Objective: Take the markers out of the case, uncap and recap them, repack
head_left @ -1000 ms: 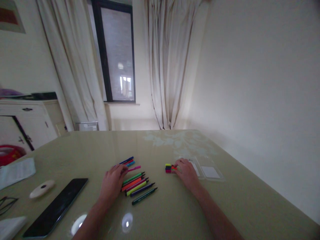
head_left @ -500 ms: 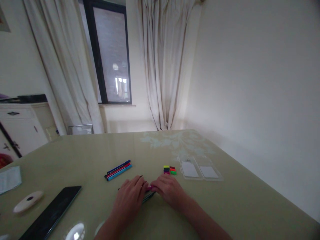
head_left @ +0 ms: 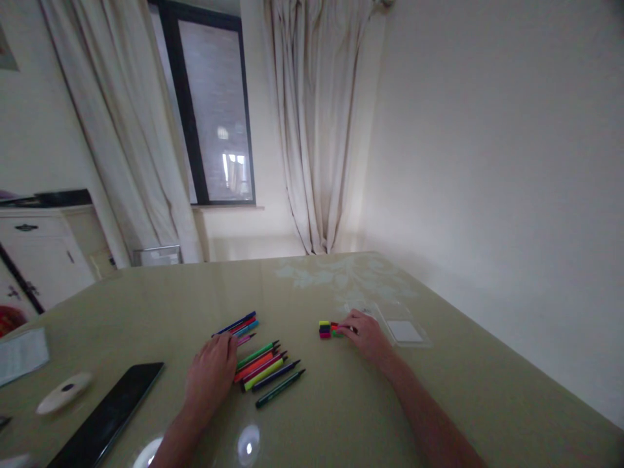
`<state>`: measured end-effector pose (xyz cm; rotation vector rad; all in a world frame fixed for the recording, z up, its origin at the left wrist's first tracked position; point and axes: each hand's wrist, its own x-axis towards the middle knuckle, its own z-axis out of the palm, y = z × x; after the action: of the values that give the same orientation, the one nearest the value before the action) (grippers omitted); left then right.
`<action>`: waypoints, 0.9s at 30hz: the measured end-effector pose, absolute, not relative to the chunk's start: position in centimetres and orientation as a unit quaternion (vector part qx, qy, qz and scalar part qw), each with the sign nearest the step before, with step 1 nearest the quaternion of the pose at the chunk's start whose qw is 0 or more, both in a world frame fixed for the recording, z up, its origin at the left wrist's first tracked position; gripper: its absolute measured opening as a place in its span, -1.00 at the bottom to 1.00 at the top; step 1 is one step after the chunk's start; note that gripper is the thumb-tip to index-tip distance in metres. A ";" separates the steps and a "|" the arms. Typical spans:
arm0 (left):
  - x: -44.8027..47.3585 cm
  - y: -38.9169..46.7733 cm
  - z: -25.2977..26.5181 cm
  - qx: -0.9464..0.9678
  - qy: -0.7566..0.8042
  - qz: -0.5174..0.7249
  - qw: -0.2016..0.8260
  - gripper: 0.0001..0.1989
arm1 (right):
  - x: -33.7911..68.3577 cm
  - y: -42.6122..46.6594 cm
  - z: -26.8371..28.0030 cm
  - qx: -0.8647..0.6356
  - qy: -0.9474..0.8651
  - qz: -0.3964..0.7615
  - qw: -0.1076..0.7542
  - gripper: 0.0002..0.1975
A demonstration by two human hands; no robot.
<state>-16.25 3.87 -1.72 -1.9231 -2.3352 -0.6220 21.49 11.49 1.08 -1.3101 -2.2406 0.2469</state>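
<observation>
My left hand (head_left: 212,364) is closed around a pink marker (head_left: 246,338), whose uncapped tip points right. Beyond it lie capped markers (head_left: 241,322) in dark blue, red and light blue. Just right of that hand, several uncapped markers (head_left: 263,369) form a slanted row: green, orange, crimson, yellow-green, dark blue and, a little apart, dark green. My right hand (head_left: 364,335) pinches a marker cap at the edge of a small cluster of coloured caps (head_left: 324,329); its fingers mostly hide this cap.
Behind my right hand lies an open clear plastic case (head_left: 425,338) with a white card (head_left: 404,331). A black phone-like slab (head_left: 110,413), a white oval object (head_left: 63,393) and a pale packet (head_left: 22,354) occupy the left side. A wall borders the table (head_left: 478,390) on the right.
My hands were together on a pink marker and have parted. The left went left with the marker; the right moved right to the caps, uncovering the row of uncapped markers.
</observation>
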 end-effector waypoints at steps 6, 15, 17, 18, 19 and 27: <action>-13.2 4.4 -2.9 -0.670 -0.707 -0.226 -0.009 -0.70 | 20.3 11.1 0.8 -0.502 -0.841 0.092 0.178 -0.88; -15.6 4.6 -2.4 -0.608 -0.764 -0.205 0.065 -0.61 | 19.7 11.3 0.3 -0.533 -0.822 0.078 0.185 -0.85; -16.3 4.4 -2.3 -0.578 -0.790 -0.187 0.083 -0.63 | 19.7 11.3 0.2 -0.529 -0.822 0.078 0.194 -0.87; -16.5 4.3 -2.3 -0.576 -0.793 -0.181 0.082 -0.65 | 19.7 11.4 0.1 -0.527 -0.824 0.078 0.195 -0.88; -16.6 4.2 -2.3 -0.579 -0.792 -0.176 0.077 -0.67 | 19.8 11.4 0.1 -0.525 -0.825 0.076 0.194 -0.88; -16.7 4.9 -2.6 -0.606 -0.756 -0.244 0.035 -0.74 | 20.8 11.5 0.6 -0.514 -0.800 0.064 0.302 -0.75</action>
<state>-16.65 4.90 -2.56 -1.8640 -2.3231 -0.7512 20.81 11.53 0.58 -1.3623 -2.1227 0.1695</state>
